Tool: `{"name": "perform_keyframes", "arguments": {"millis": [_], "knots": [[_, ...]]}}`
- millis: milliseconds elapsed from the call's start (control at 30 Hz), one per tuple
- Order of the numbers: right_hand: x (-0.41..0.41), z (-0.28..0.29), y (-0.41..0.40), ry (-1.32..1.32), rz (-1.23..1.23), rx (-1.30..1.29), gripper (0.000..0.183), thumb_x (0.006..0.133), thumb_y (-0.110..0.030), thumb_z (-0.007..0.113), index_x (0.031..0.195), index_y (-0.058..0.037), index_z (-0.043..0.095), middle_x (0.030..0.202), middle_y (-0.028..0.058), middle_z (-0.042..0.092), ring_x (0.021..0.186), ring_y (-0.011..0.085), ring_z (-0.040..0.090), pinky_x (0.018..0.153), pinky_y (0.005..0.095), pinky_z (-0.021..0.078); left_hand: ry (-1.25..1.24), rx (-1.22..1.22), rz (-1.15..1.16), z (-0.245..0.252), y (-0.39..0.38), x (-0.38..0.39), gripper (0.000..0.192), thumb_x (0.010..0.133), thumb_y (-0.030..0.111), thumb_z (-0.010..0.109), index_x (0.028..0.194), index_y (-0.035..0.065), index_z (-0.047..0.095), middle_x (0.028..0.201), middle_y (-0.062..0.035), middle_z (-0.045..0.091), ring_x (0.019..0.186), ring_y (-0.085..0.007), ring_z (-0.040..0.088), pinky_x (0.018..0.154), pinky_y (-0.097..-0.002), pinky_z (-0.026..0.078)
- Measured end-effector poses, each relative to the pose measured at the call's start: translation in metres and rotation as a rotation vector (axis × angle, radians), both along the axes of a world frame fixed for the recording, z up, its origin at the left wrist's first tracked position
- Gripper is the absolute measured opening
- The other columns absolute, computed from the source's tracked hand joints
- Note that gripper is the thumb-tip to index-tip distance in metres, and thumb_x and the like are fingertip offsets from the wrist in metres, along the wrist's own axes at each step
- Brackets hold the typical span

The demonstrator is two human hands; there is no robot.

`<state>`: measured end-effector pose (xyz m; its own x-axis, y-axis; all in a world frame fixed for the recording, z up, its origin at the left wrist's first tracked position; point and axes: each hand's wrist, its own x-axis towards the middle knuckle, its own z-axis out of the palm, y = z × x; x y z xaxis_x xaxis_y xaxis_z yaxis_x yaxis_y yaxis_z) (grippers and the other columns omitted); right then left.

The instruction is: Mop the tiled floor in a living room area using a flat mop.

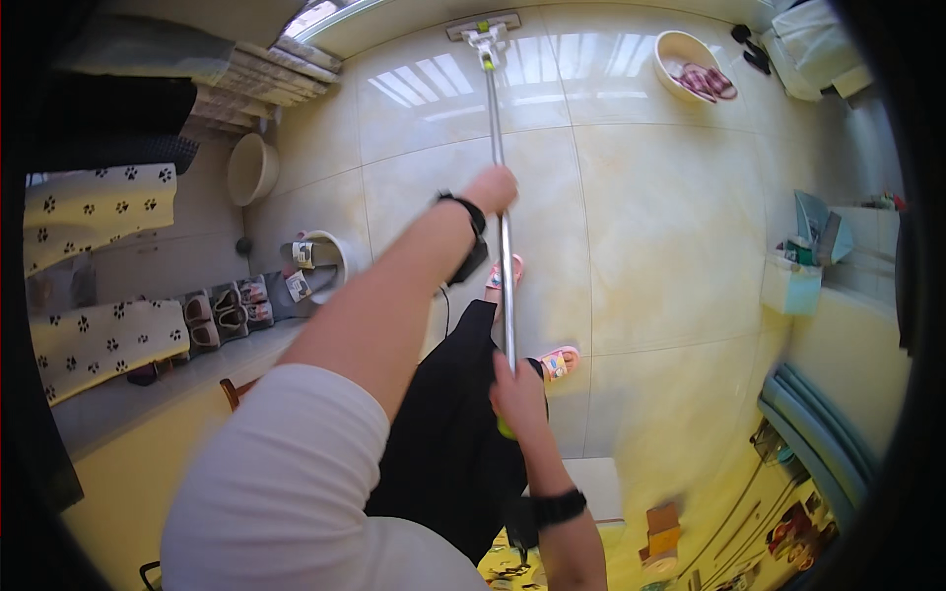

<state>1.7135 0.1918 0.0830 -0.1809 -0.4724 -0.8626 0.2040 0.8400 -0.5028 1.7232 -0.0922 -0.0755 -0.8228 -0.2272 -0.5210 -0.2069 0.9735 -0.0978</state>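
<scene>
A flat mop with a metal pole (507, 288) runs from near my waist up to the far wall. My left hand (494, 190) is closed round the middle of the pole. Lower down, my right hand (519, 395) grips the pole near its green end. The flat mop head (484, 27), white and grey with a green part, lies on the glossy tiled floor (665, 221) against the base of the wall. Each wrist wears a black band. Pink slippers (560, 363) are on my feet, below and beside the pole.
A cream basin (684, 66) with checked cloth stands far right, near a white bin-like container (802, 44). Along the right wall are a light-blue box (792, 284) and blue-grey folded panels (817, 421). On the left are a bucket (253, 170), a white tub (332, 262) and shoes (229, 310).
</scene>
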Motion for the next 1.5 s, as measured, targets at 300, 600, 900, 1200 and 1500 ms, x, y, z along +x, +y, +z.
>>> {"name": "perform_keyframes", "arguments": {"millis": [300, 600, 900, 1200, 1500], "knots": [[-0.002, 0.13, 0.391, 0.19, 0.319, 0.373, 0.034, 0.075, -0.033, 0.055, 0.077, 0.0006, 0.056, 0.049, 0.0104, 0.048, 0.044, 0.0178, 0.047, 0.043, 0.0317, 0.0367, 0.017, 0.767, -0.215, 0.092, 0.393, 0.033, 0.008, 0.063, 0.019, 0.056, 0.063, 0.0133, 0.062, 0.062, -0.0013, 0.059, 0.06, -0.0185, 0.056, 0.054, -0.0308, 0.036], [-0.032, 0.047, 0.284, 0.421, 0.446, 0.188, 0.042, 0.073, -0.037, 0.056, 0.06, 0.0023, 0.05, 0.046, 0.0173, 0.045, 0.045, 0.0323, 0.049, 0.043, 0.0388, 0.0354, -0.138, 0.607, 0.01, 0.045, 0.285, 0.024, 0.008, 0.061, 0.014, 0.056, 0.064, 0.0092, 0.062, 0.063, -0.0092, 0.058, 0.062, -0.0252, 0.056, 0.061, -0.0347, 0.045], [0.029, -0.05, -0.034, 0.175, 0.229, -0.134, 0.033, 0.078, -0.033, 0.046, 0.074, -0.0012, 0.053, 0.065, 0.0207, 0.055, 0.065, 0.0384, 0.054, 0.059, 0.0433, 0.0425, 0.135, -0.027, 0.234, -0.004, -0.023, 0.092, 0.008, 0.065, 0.009, 0.054, 0.067, 0.0087, 0.061, 0.073, -0.0083, 0.056, 0.075, -0.0223, 0.055, 0.066, -0.032, 0.045], [-0.023, 0.055, 0.167, 0.163, 0.424, 0.301, 0.039, 0.077, -0.04, 0.049, 0.071, -0.0025, 0.054, 0.061, 0.0179, 0.054, 0.06, 0.0354, 0.053, 0.053, 0.0411, 0.0404, -0.025, 0.355, 0.099, 0.028, 0.209, 0.076, 0.011, 0.063, 0.015, 0.054, 0.064, 0.0078, 0.062, 0.066, -0.012, 0.057, 0.072, -0.0253, 0.056, 0.063, -0.0343, 0.045], [-0.055, 0.137, 0.253, 0.305, 0.522, 0.477, 0.04, 0.07, -0.04, 0.058, 0.058, -0.0023, 0.052, 0.05, 0.0157, 0.051, 0.049, 0.0301, 0.053, 0.047, 0.0388, 0.0409, -0.002, 0.768, -0.003, 0.101, 0.294, 0.051, 0.006, 0.058, 0.018, 0.059, 0.061, 0.0127, 0.06, 0.065, -0.0034, 0.057, 0.069, -0.0196, 0.055, 0.064, -0.0313, 0.039]]}}
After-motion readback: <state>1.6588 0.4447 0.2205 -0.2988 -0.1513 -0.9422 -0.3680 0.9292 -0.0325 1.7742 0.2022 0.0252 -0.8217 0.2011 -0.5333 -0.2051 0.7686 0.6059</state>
